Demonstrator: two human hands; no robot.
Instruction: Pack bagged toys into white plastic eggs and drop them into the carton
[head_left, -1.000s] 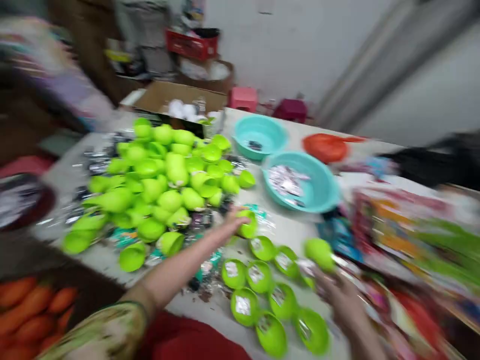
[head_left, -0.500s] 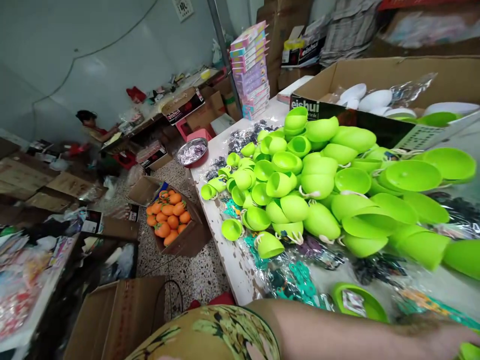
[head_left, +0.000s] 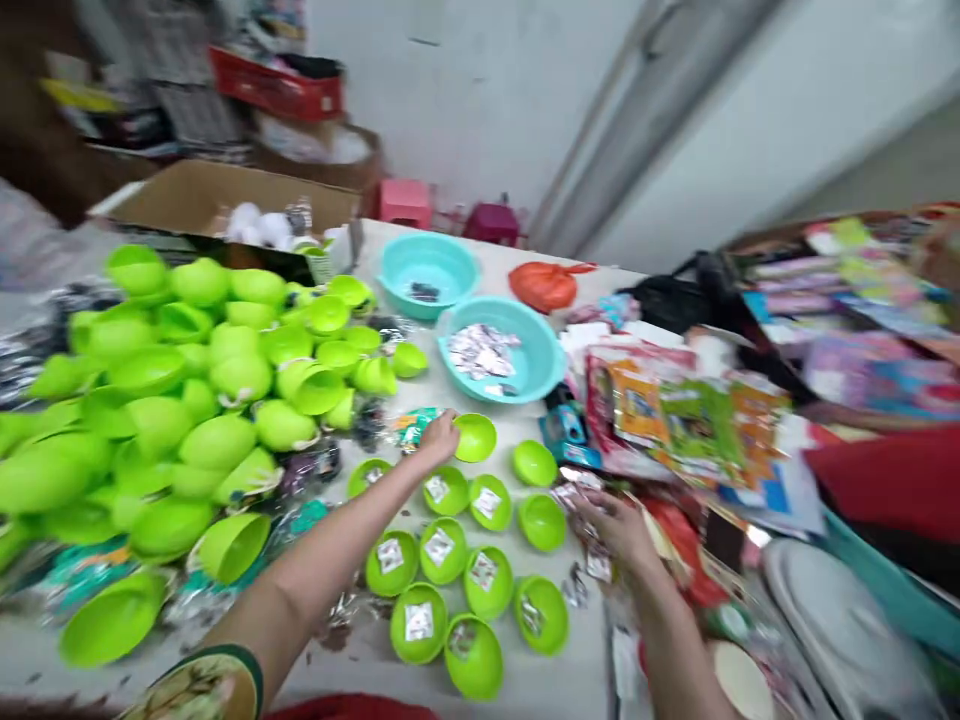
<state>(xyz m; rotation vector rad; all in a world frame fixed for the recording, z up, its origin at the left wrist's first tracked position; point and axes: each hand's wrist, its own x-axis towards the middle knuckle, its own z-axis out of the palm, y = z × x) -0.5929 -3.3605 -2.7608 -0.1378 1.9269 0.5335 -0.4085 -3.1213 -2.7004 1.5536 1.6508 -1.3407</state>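
My left hand (head_left: 440, 437) is closed on the rim of a green cup (head_left: 476, 438) at the far end of a group of green cups on the table. Several cups in the group, such as a near one (head_left: 418, 622), hold a small silvery packet. Two cups on the right side (head_left: 541, 522) show no packet. My right hand (head_left: 611, 520) is beside the group, its fingers bent around silvery packets (head_left: 576, 488). A large heap of green cups (head_left: 217, 440) covers the left side of the table.
Two turquoise basins (head_left: 504, 350) stand behind the cups, the nearer holding silvery packets. An orange bag (head_left: 547, 286) lies behind them. An open cardboard box (head_left: 225, 185) is at the back left. Colourful packages (head_left: 697, 420) and a grey lid (head_left: 840, 630) crowd the right.
The view has swung to the right, bringing the cup group, basins and both hands into sight. The floor and the box of orange items have left the view.
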